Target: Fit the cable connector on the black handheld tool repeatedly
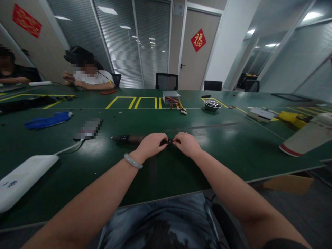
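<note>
My left hand [151,145], with a pale bangle at the wrist, is closed around one end of a small dark piece [170,141] just above the green table. My right hand [188,144] pinches the other end between thumb and fingertips. The piece shows only in the narrow gap between both hands, too small to name. Behind and left of my left hand lies a dark pen-shaped power screwdriver [127,139], its bit pointing left; my hand hides its right end.
A phone [89,128] is cabled to a white power bank [28,176] at left, near a blue glove [49,120]. Farther back are a power supply with wires [171,97] and a metal bowl [212,105]. A paper cup [307,136] stands right. Two people sit across the table.
</note>
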The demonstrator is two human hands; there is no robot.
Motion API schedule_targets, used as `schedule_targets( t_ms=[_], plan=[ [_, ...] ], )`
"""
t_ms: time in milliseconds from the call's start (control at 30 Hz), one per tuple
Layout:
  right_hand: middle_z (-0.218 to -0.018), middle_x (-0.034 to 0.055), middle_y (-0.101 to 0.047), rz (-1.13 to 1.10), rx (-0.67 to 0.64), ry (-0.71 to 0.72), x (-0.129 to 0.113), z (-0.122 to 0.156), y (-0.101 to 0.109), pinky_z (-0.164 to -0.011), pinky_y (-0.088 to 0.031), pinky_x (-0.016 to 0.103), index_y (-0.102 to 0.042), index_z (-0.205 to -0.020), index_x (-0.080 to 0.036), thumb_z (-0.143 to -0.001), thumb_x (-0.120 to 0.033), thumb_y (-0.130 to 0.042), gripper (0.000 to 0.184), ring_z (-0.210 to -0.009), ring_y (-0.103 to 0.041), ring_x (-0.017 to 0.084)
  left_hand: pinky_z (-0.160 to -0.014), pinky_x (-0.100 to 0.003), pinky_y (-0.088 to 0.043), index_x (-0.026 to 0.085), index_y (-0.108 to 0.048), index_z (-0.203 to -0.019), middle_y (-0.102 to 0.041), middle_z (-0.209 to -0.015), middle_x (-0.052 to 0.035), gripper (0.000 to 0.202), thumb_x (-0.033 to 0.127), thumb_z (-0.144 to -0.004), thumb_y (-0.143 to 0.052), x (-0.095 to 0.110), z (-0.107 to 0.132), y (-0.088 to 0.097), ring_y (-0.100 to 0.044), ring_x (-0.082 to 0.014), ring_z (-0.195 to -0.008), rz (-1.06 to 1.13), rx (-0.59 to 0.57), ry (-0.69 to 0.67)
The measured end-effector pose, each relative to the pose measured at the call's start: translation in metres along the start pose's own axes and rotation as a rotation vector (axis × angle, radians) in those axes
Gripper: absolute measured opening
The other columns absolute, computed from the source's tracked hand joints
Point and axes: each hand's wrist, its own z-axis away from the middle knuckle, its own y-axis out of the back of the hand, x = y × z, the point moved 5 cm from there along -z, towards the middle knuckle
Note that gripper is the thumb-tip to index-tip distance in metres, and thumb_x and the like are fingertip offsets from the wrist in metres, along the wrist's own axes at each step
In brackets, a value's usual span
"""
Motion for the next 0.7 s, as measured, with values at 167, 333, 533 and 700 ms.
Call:
schedule_targets(
  t_ms=[167,333,533,700],
  plan=[
    [-0.089,0.0021,-0.066,0.014,0.021,0.060,-0.0021,0.0004,0.0006,-0.076,-0.039,0.028,-0.069,-0.088,-0.021,-0.084,-0.026,-0.063,0.008,-0.081,-0.059,0.015,-0.078,-0.033,-0.046,0.022,-0.060,-0.099,-0.065,-0.096,-0.0029,0.017,0.033,-0.087,-0.057,-0.0007,-0.0010,-0.0020,-0.060,-0.0198,-0.087,-0.021,0.006,0.012],
    [-0.086,0.0011,-0.066,0.033,0.019,0.113,-0.0050,-0.0003,-0.0006,-0.079,-0.038,0.029,-0.069,-0.086,-0.021,-0.082,-0.025,-0.066,0.006,-0.080,-0.059,0.015,-0.079,-0.032,-0.046,0.022,-0.061,-0.099,-0.065,-0.096,-0.0032,0.017,0.033,-0.088,-0.056,-0.0004,-0.0016,-0.0017,-0.060,-0.0194,-0.088,-0.010,0.010,-0.004],
    [-0.087,0.0020,-0.066,0.046,0.035,0.095,-0.0054,-0.0009,-0.0045,-0.078,-0.037,0.029,-0.068,-0.086,-0.021,-0.083,-0.025,-0.064,0.006,-0.081,-0.059,0.015,-0.078,-0.032,-0.046,0.021,-0.062,-0.098,-0.065,-0.094,-0.0035,0.015,0.031,-0.089,-0.055,0.0009,-0.0019,0.0003,-0.061,-0.0191,-0.087,0.006,0.008,-0.020],
    [-0.086,0.0008,-0.066,0.059,0.047,0.115,-0.0084,-0.0001,-0.0057,-0.078,-0.037,0.029,-0.068,-0.084,-0.021,-0.082,-0.024,-0.066,0.004,-0.080,-0.059,0.015,-0.079,-0.032,-0.045,0.022,-0.062,-0.097,-0.066,-0.093,-0.0027,0.014,0.030,-0.088,-0.057,0.0003,-0.0020,-0.0004,-0.061,-0.0191,-0.087,0.003,0.015,-0.036]
  ],
)
